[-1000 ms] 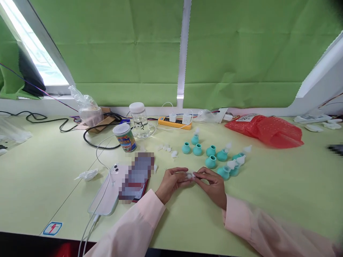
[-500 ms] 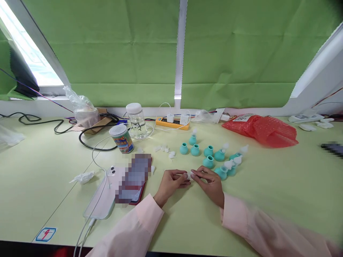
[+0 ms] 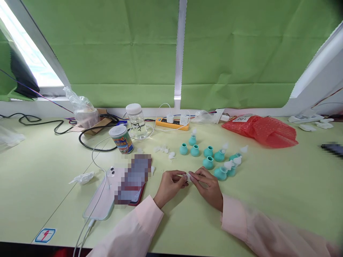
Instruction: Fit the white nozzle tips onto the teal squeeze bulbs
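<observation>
Pinching narrowly with left grip [image 3: 170,184] and right grip [image 3: 209,187], over the surface [image 3: 187,228], on a small white piece [image 3: 188,177]. Best to steady with one side, adjust lightly with the other; avoid bumping the teal bulbs [image 3: 208,163] just beyond or white bits [image 3: 163,149] farther off.

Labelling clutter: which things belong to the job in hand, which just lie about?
Likely job things: held whitish piece; teal round-bellied pieces; whitish tips on some; perhaps loose whitish bits.

Seemingly lying about: pale phone; red-edged phone; printed can; lidded jar; red bag.
</observation>
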